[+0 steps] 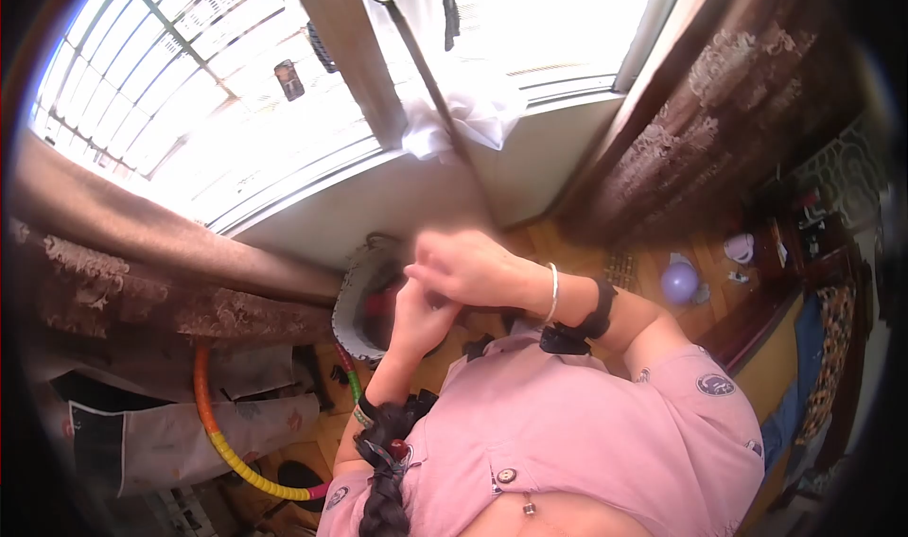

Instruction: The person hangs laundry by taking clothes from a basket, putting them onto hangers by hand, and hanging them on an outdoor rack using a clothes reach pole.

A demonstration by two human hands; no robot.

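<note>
My left hand [420, 318] and my right hand [468, 270] meet in front of my chest, the right one lying over the left. The right fingers are bent and pressed in against the left hand. Most of the left fingers are hidden behind the right hand, and they look curled in. Whatever may be between the hands is hidden. Below and behind them stands a round tub with a pale scalloped rim [348, 321], with something dark and red inside. A pale bangle [552, 293] circles the right wrist.
A forked pole [416, 55] leans at the window beside bunched white cloth [473, 121]. Brown curtains [700, 112] hang on both sides. A coloured hoop [227, 452] stands at lower left. A purple balloon [679, 282] lies on the wooden floor at right.
</note>
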